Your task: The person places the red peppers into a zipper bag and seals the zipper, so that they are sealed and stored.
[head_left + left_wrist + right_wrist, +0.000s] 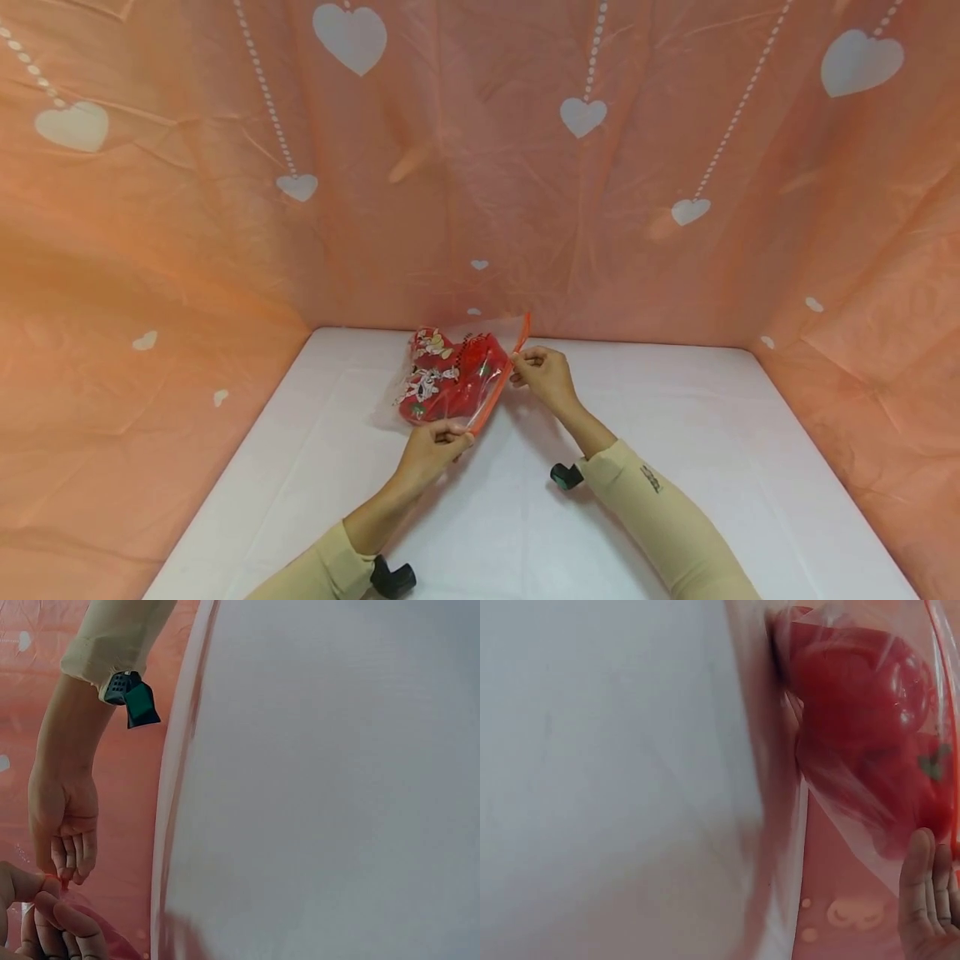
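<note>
A clear zip bag point(487, 400) with an orange-red closure strip holds red items printed with cartoon figures point(438, 379); their exact kind is unclear through the plastic. My left hand point(431, 454) pinches the near end of the strip between thumb and fingers. Farther up the same strip, my right hand point(546, 379) pinches it with curled fingers. Part of the left hand point(52, 922) shows at the lower left of the left wrist view. In the right wrist view, red contents point(862, 690) bulge inside the bag, beside the fingers point(915, 885) of the right hand.
A white-covered table point(637, 392) lies under the bag. Orange curtains point(480, 192) with white hearts stand behind it and along both sides. A small dark device point(566, 476) sits at the right cuff, and another point(393, 577) at the left cuff.
</note>
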A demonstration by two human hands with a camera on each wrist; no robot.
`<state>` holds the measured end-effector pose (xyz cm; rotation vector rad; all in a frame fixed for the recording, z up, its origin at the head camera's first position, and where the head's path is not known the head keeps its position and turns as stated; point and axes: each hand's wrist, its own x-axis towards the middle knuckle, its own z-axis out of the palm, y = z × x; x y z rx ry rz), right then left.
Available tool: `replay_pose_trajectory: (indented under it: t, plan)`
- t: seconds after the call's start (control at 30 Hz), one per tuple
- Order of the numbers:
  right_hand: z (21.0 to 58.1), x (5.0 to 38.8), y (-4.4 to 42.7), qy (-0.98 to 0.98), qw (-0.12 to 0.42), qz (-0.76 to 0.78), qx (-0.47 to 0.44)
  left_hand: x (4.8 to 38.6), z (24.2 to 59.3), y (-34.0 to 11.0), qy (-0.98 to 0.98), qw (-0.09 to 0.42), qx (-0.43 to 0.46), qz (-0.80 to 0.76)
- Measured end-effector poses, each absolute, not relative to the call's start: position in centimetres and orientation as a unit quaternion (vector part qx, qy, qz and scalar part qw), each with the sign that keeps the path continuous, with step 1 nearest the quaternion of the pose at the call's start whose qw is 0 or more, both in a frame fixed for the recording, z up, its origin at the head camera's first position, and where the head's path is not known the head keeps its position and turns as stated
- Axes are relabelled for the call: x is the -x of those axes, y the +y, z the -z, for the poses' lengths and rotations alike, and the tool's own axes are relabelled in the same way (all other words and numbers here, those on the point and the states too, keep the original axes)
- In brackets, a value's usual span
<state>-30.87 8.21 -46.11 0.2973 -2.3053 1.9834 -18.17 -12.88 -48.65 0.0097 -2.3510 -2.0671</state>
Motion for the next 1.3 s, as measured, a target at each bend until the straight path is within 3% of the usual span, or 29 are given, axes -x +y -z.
replay_pose_trajectory:
  t: [0.37, 0.93, 1.3]
  plan:
    - [46.3, 31.7, 9.0, -0.714, 0.005, -0.699, -0.044, 18.4, 48.9, -12.6, -0.762, 0.004, -0.007, 0.648]
    - [46.1, 33.7, 11.2, -0.744, 0.049, -0.664, -0.06, 17.8, 49.3, -12.8, -0.773, -0.01, 0.003, 0.634]
    - [45.8, 36.2, 12.6, -0.762, 0.038, -0.645, -0.044, 17.7, 49.3, -12.8, -0.773, -0.02, 0.004, 0.634]
